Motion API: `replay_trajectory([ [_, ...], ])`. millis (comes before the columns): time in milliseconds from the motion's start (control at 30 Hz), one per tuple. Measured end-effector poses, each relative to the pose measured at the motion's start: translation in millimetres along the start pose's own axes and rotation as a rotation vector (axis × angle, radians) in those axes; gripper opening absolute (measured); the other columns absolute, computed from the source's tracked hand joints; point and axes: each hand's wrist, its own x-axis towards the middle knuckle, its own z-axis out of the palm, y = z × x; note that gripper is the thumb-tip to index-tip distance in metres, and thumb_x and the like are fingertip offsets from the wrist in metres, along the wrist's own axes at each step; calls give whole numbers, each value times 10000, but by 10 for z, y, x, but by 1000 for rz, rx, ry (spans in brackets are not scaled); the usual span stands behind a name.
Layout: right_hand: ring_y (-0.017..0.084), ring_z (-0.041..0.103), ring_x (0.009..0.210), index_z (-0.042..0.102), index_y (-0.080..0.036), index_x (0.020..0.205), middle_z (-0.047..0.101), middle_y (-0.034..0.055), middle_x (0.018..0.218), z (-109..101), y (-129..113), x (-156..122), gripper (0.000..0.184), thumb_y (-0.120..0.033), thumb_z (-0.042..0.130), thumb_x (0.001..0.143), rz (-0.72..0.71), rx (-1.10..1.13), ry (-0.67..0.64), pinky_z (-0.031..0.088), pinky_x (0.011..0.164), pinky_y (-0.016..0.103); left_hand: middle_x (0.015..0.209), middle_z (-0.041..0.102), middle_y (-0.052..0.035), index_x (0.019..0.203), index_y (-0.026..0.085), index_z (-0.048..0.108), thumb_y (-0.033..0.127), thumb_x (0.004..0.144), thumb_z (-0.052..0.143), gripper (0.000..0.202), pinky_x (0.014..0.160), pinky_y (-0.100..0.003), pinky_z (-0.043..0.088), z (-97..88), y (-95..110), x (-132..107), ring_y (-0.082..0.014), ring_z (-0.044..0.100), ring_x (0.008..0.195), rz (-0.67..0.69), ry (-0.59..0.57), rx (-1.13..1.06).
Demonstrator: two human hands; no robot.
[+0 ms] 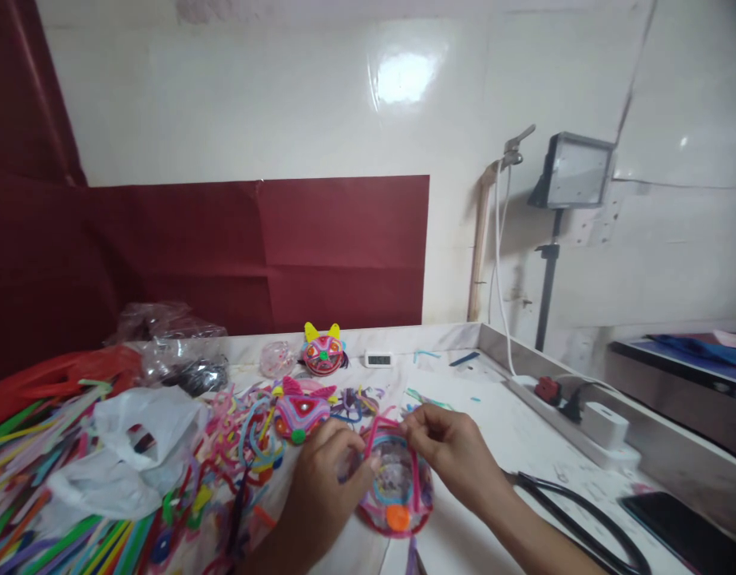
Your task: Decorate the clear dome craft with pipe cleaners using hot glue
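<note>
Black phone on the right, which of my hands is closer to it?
Right. Your right hand is at the upper right edge of the round craft piece, left of the black phone; your left hand is farther left, on the piece's left side.

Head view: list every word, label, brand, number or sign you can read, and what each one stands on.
No text can be read for certain.
White digital display: dark marks show on its screen, too small and blurred to read.
White plug-in charger and power strip: no legible marking.
Black smartphone: no legible text.
Round craft face at the hands: no lettering visible.
</note>
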Motion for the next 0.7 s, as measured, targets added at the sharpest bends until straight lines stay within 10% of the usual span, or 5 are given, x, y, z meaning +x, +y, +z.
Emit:
replay_trajectory([
  [500,132,503,525,582,-187,629,534,-28,541,-52,-44,-379,309,-449,600,790,18,-41,-10,382,497,221,895,768,-75,1011,176,720,198,890,470,279,781,-278,526,-61,271,-70,-202,706,849,-111,-65,-275],
  [700,147,583,541,617,-191,684,640,4,594,-4,-46,-519,362,-476,513,880,-85,-152,-39,447,520,213,606,698,-29,817,153,697,287,901,480,268,414,-203,400,-46,371,-82,-107,520,391,-407,-187,-547],
])
